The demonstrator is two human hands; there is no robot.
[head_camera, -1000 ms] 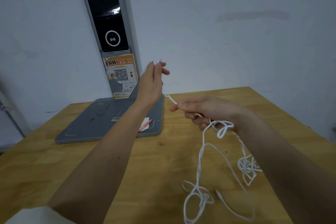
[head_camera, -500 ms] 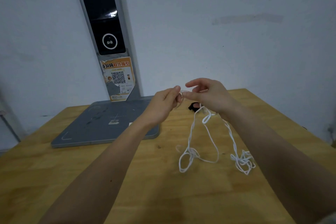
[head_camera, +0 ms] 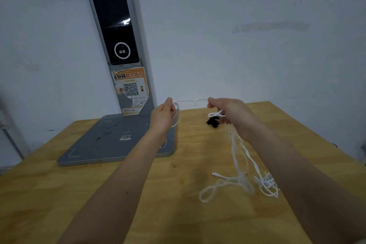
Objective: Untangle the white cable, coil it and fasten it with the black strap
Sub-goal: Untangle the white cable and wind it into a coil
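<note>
The fingers of the left hand (head_camera: 162, 114) were curled and pinched one end of the white cable (head_camera: 240, 151), with a short loop of it hanging just under the knuckles. The fingers of the right hand (head_camera: 230, 112) were likewise curled round the cable, a small loop sticking out beside the palm. Between the two hands a short stretch of the cable ran roughly level, left to right, sagging a little in the middle, in front of the white wall (head_camera: 247, 41). From the right hand the cable dropped in several strands, its long axis running down and toward the camera, to the wooden desk (head_camera: 178, 188), where it lay in a loose tangle near the right forearm; one plug end pointed left on the wood beside a flat loop. Both hands were raised above the far part of the desk, well apart, with the forearms reaching forward from the near edge and the backs of the hands toward the camera. The black strap (head_camera: 213, 122) lay crumpled on the desk just below and beyond the right hand, apart from the cable. To the left stood a grey stand (head_camera: 111, 140) with a flat base on the desk and a tall column carrying a dark screen and an orange QR-code sticker (head_camera: 131, 89).
</note>
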